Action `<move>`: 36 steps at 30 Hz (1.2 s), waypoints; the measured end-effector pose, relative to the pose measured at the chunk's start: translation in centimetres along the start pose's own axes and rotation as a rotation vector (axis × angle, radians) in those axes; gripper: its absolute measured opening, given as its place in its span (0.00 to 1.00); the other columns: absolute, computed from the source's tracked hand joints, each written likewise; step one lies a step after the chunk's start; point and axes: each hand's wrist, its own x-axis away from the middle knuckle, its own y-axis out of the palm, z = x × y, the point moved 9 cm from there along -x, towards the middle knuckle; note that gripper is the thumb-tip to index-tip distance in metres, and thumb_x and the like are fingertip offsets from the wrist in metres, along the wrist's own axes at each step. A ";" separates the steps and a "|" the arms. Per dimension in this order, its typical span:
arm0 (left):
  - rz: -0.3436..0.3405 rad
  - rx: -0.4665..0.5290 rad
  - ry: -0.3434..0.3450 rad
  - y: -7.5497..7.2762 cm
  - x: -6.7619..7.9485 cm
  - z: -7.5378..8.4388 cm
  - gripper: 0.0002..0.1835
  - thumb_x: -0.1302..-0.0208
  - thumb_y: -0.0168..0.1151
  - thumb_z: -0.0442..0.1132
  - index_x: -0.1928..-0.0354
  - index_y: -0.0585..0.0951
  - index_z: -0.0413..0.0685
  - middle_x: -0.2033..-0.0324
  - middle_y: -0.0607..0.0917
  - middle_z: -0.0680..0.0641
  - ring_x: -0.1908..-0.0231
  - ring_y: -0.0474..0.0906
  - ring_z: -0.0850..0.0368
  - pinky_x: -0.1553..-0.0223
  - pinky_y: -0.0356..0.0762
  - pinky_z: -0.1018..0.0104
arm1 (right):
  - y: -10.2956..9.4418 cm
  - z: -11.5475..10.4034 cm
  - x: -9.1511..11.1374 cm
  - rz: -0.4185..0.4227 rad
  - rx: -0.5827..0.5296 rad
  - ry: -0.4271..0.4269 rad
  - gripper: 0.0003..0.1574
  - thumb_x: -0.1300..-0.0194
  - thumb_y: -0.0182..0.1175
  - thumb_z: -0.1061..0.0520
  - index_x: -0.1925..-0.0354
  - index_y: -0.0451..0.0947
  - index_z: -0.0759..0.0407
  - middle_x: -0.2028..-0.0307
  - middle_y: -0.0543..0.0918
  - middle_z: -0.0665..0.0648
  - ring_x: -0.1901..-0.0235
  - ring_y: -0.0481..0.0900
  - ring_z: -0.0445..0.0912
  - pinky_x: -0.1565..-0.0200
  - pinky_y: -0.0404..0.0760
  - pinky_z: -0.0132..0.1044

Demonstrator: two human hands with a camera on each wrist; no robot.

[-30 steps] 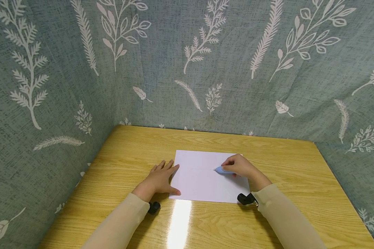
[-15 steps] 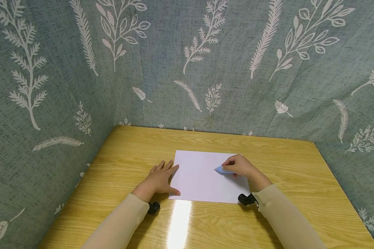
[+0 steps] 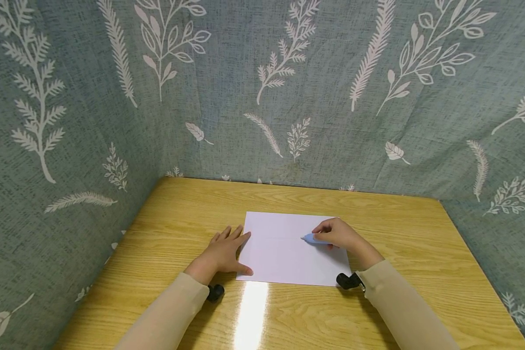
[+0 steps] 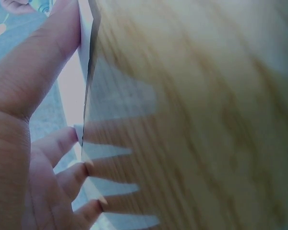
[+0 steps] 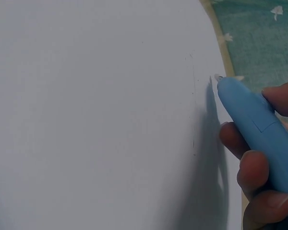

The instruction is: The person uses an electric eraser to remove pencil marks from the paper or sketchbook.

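Observation:
A white sheet of paper (image 3: 275,262) lies on the wooden table. My left hand (image 3: 220,255) rests at its left edge with the fingers spread; the thumb and forefinger touch the paper, the other fingertips the table. In the left wrist view the thumb (image 4: 38,62) lies along the sheet's edge. My right hand (image 3: 339,236) holds a thick light-blue pen-shaped tool (image 5: 254,115) with a small pale tip, pointing left over the right half of the sheet. Close up, the tip seems just off the paper, beside its shadow. A faint thin line (image 3: 284,238) runs leftward from the tip.
The yellow wood-grain table (image 3: 192,204) carries a bright glare streak (image 3: 251,316) in front of the sheet. Blue-grey fabric with white leaf prints (image 3: 227,97) hangs behind and at both sides. Black wrist cameras (image 3: 349,280) sit under both sleeves.
Both hands, the tool and the sheet stay in nearly the same place; only a slight shift of the whole head view shows.

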 end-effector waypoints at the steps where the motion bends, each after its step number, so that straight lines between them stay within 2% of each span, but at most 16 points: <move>1: 0.000 0.000 0.000 0.0 0.0 0.0 0.60 0.55 0.74 0.69 0.21 0.59 0.58 0.21 0.49 0.44 0.23 0.40 0.36 0.27 0.40 0.35 | 0.0 0.0 0.0 -0.001 -0.006 0.001 0.14 0.33 0.66 0.53 0.54 0.87 0.60 0.72 0.84 0.53 0.83 0.73 0.45 0.80 0.68 0.36; 11: -0.002 0.003 0.002 0.0 0.1 0.0 0.59 0.54 0.74 0.69 0.21 0.59 0.58 0.21 0.50 0.44 0.23 0.40 0.35 0.27 0.40 0.35 | 0.1 0.1 0.0 -0.010 -0.021 -0.013 0.12 0.33 0.65 0.57 0.54 0.87 0.61 0.71 0.83 0.54 0.83 0.73 0.45 0.80 0.69 0.36; 22: -0.006 0.004 0.000 -0.1 0.0 0.0 0.60 0.55 0.74 0.69 0.21 0.59 0.58 0.21 0.49 0.44 0.23 0.39 0.35 0.27 0.39 0.35 | 0.1 -0.3 0.0 -0.022 0.005 -0.025 0.11 0.33 0.64 0.57 0.55 0.87 0.59 0.65 0.86 0.53 0.82 0.72 0.45 0.79 0.71 0.37; 36: -0.002 0.002 0.001 -0.1 0.1 0.0 0.59 0.54 0.74 0.69 0.22 0.59 0.58 0.21 0.49 0.43 0.23 0.40 0.35 0.27 0.40 0.36 | 0.6 -1.0 0.0 -0.026 0.008 -0.051 0.11 0.34 0.64 0.59 0.56 0.88 0.61 0.68 0.86 0.53 0.83 0.72 0.44 0.80 0.70 0.35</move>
